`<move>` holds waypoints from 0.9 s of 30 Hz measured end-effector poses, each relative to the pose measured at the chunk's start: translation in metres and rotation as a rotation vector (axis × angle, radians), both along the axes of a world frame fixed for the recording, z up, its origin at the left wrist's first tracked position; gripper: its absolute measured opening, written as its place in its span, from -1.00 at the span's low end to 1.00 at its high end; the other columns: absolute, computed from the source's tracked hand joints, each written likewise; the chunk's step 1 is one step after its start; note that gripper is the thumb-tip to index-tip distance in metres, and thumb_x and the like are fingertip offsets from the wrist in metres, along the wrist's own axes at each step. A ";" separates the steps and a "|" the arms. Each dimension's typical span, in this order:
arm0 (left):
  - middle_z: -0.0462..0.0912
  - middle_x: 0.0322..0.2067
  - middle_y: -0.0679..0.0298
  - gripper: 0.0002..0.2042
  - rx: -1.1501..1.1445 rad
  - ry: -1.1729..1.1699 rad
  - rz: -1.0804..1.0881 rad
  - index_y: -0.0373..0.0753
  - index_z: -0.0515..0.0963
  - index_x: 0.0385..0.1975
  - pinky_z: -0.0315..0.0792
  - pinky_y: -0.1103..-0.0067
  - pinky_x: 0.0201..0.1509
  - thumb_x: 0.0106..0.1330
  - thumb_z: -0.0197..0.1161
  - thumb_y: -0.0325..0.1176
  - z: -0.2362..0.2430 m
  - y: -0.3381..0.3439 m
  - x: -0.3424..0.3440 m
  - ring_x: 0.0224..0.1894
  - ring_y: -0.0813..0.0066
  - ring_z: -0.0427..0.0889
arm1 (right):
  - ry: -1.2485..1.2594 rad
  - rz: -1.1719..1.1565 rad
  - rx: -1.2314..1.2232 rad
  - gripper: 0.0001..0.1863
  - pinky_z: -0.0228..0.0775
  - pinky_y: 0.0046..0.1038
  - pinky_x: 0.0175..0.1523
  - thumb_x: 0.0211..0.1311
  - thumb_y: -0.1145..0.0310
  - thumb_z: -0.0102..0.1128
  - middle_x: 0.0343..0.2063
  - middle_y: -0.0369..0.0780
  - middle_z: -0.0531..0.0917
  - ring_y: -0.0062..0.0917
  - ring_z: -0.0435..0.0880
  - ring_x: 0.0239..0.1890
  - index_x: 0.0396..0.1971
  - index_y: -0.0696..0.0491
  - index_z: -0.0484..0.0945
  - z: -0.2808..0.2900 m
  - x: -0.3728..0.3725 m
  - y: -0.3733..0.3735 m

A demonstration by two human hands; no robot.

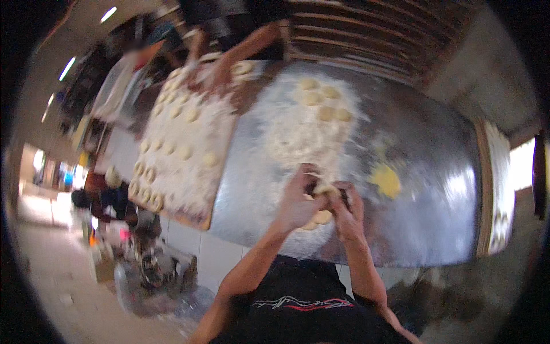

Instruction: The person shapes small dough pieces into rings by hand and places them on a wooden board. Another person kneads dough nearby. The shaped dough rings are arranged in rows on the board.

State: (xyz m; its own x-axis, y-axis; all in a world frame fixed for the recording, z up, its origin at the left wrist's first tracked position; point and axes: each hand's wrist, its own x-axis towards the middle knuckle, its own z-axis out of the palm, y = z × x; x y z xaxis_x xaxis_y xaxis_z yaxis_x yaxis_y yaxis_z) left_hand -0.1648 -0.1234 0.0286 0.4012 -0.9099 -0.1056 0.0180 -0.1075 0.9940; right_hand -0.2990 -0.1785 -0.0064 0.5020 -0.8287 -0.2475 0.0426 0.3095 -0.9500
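Note:
Both my hands meet over the near part of a floured metal table (435, 218). Between them is a small piece of pale dough (325, 190). My left hand (299, 198) curls round its left side, and my right hand (348, 209) pinches it from the right. Blur hides the exact shape of the dough. Below my hands, close to the table's front edge, lie a couple of dough pieces (322, 217). Farther off, several flattened dough rounds (326, 113) rest in and beside a broad patch of flour (306, 135).
To the left, a floured wooden board (192, 132) carries several dough rounds and rings. Another person's hands (212, 77) work at its far end. A yellow smear (385, 181) marks the table right of my hands. Wooden slats (355, 34) stand behind; clutter (154, 269) sits on the floor lower left.

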 end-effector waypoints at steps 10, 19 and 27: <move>0.56 -0.13 -0.17 -0.12 -0.105 -0.709 -0.075 -0.08 -0.05 0.35 0.51 0.32 -0.22 0.02 0.32 -0.50 0.018 0.019 0.080 -0.25 0.01 0.64 | 0.289 -0.055 -1.211 -0.60 0.28 -0.35 -0.14 0.05 0.63 0.12 -0.39 -0.21 0.30 -0.46 0.36 -0.31 -0.15 0.09 0.17 0.008 0.064 0.005; 0.58 -0.36 0.22 -0.32 -0.155 0.315 0.294 -0.15 0.07 0.31 0.43 0.55 -0.31 0.21 0.26 -0.36 -0.014 0.060 0.129 -0.37 0.56 0.55 | 0.292 0.321 -0.687 -0.30 0.23 -0.39 -0.04 -0.26 0.57 0.29 -0.27 -0.24 0.27 -0.48 0.32 -0.25 -0.05 0.05 0.13 0.021 0.135 0.023; 0.65 -0.16 0.10 -0.37 -0.178 -0.159 -0.075 -0.28 0.45 0.10 0.55 0.48 -0.16 -0.11 0.37 -0.40 -0.018 0.077 0.123 -0.29 0.32 0.69 | 0.236 0.240 -1.010 -0.53 0.26 -0.44 -0.24 -0.18 0.75 0.10 -0.45 -0.28 0.28 -0.53 0.33 -0.39 -0.26 0.05 0.15 0.030 0.119 0.022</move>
State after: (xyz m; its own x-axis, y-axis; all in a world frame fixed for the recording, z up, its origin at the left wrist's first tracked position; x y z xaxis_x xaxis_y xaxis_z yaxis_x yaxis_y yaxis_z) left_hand -0.0415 -0.0464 0.0103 0.3303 -0.9365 0.1177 -0.1421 0.0740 0.9871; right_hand -0.1800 -0.1561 0.0234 0.7086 -0.5901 0.3868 -0.1338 -0.6506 -0.7475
